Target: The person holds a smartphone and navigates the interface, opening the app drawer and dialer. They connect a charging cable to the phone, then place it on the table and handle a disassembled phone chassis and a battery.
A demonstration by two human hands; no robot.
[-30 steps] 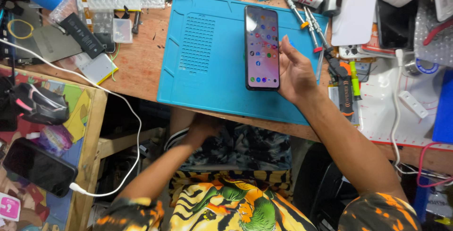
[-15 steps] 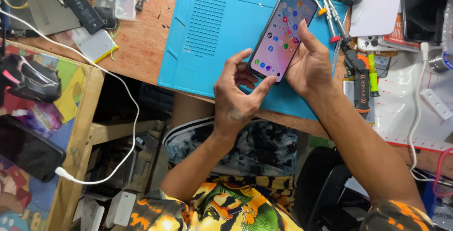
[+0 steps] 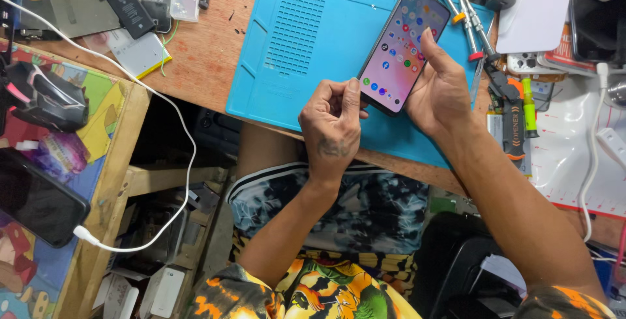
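Our right hand (image 3: pixel 443 91) gripping the lit smartphone (image 3: pixel 404 48) along its right edge, thumb over the screen, our left hand (image 3: pixel 334 123) pinching its lower left corner, blue repair mat (image 3: pixel 306 45) beneath the grip, screwdrivers (image 3: pixel 466 15) just beyond our right fingers

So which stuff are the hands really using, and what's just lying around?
In use: smartphone, left hand, right hand, blue mat.
Lying about: screwdrivers, white cable, black battery, dark phone.
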